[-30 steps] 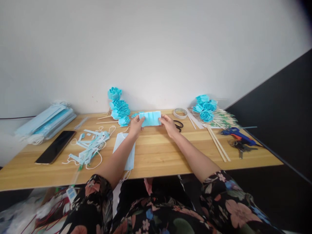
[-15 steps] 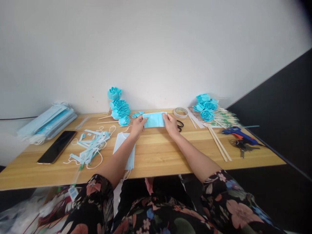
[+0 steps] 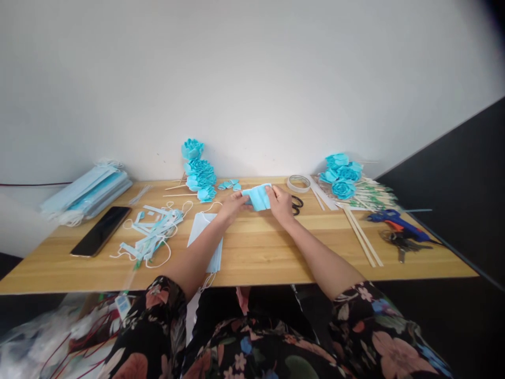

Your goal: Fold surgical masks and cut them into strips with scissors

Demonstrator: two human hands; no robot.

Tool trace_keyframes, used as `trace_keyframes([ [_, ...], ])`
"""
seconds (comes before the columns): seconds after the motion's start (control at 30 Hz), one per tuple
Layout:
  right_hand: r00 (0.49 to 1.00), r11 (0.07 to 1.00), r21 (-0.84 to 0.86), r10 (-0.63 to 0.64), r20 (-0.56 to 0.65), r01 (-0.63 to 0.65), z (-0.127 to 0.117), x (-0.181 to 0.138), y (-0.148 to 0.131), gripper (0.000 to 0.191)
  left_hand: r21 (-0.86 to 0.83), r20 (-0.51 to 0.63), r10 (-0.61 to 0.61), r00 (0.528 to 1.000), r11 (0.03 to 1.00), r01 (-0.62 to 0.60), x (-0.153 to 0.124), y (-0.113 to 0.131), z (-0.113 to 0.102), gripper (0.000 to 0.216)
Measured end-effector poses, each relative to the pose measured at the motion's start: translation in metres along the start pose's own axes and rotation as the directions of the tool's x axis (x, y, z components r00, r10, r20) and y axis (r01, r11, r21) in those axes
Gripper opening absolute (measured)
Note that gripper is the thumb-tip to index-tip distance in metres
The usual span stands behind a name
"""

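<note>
A piece of light-blue mask fabric (image 3: 260, 198) is held above the middle of the table, partly folded over on itself. My left hand (image 3: 234, 206) pinches its left end, and my right hand (image 3: 281, 202) grips its right side with the thumb in front. Just left of my left forearm lies a whole face mask (image 3: 215, 255) with white ear loops, partly covered by the arm. Small cut blue pieces (image 3: 229, 185) rest behind my left hand. Black-handled scissors (image 3: 297, 204) lie beside my right hand, their blades hidden.
Blue fabric flowers on sticks stand at left (image 3: 200, 176) and right (image 3: 342, 176). Stacked masks (image 3: 87, 192), a phone (image 3: 101, 231) and cut strips (image 3: 153, 237) lie left. A tape roll (image 3: 299, 183), wooden sticks (image 3: 363, 237), a glue gun (image 3: 400, 223) and keys (image 3: 402, 243) lie right.
The fabric was stretched flat between both hands; now it is folded over and looks shorter, with my hands closer together. The view has shifted slightly.
</note>
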State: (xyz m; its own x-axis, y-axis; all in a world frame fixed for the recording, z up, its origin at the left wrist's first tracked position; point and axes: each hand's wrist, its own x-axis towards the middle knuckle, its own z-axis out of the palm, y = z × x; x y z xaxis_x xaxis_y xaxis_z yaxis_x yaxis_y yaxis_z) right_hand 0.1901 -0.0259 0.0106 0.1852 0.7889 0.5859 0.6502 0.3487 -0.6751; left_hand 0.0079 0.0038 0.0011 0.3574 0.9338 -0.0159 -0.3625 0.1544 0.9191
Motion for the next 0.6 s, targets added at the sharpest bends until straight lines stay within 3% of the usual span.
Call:
trace_keyframes([
  [0.07,1.0,1.0,-0.015,-0.007,-0.009,0.006,-0.0016,0.0017,0.0006,0.049,0.023,0.001,0.007,1.0,1.0,-0.007,0.0005,-0.0004,0.0012,0.045],
  [0.2,0.998,0.999,-0.038,-0.011,-0.062,0.009,-0.0045,0.0056,0.0015,0.051,0.04,-0.15,0.136,0.979,0.991,-0.131,0.0024,0.0007,0.0018,0.039],
  [0.37,1.0,1.0,-0.026,-0.018,-0.023,0.017,-0.0047,0.0045,-0.0007,0.05,0.132,-0.099,0.161,0.982,0.98,-0.148,0.0008,0.0016,0.0067,0.029],
  [0.5,0.997,1.0,-0.02,-0.017,-0.073,0.015,-0.006,0.0063,0.0007,0.05,0.107,-0.168,0.25,0.954,0.966,-0.235,0.0005,0.005,0.0075,0.025],
  [0.6,0.996,1.0,-0.01,-0.023,-0.088,0.022,-0.0053,0.006,0.0017,0.05,0.12,-0.17,0.24,0.956,0.968,-0.222,0.0006,0.0041,0.0076,0.025],
])
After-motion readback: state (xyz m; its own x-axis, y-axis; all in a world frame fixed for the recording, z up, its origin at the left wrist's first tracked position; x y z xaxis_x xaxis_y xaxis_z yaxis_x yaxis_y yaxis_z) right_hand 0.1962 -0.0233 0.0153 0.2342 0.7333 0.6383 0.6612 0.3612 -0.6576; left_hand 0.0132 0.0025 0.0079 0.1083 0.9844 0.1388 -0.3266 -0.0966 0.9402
